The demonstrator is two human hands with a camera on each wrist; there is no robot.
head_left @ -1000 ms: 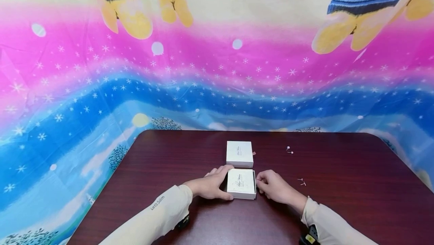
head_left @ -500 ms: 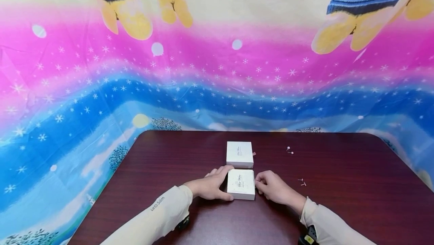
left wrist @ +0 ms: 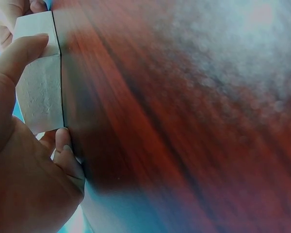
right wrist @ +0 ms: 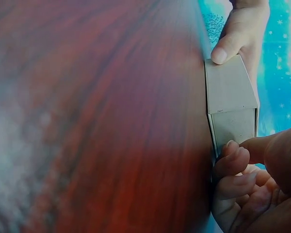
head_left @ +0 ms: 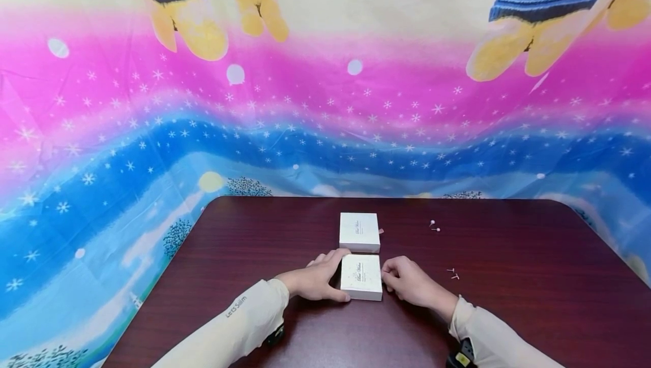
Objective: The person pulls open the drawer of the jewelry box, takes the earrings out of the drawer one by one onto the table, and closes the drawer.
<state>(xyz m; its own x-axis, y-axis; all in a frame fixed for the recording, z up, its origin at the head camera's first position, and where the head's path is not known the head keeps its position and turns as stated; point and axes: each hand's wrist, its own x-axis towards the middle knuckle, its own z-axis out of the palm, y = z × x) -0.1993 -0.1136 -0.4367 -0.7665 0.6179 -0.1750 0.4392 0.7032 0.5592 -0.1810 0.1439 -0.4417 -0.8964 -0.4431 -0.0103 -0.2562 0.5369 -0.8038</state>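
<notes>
A small white sliding gift box [head_left: 361, 273] with printed lettering lies flat on the dark wooden table. My left hand [head_left: 317, 278] grips it from the left, thumb [left wrist: 31, 47] along its front side and the other fingers round the back. At the box's right end is my right hand [head_left: 409, 280], its fingers curled. In the right wrist view, the thumb and fingertips [right wrist: 236, 158] meet against the end of the inner drawer [right wrist: 233, 127], which sits flush in its sleeve. Whether a pull tab is between them is hidden.
Directly behind stands a second white box [head_left: 359, 229] with a small ribbon tab [head_left: 381, 231] at its right. Tiny pin-like pieces with pale heads [head_left: 434, 225] lie at the back right, and more thin small pieces [head_left: 454, 273] lie nearer. A printed cloth hangs behind the table.
The front box's drawer, which stuck out slightly at the right a second ago, has slid in flush. My right hand has shifted a little left with it; my left hand has stayed in place.
</notes>
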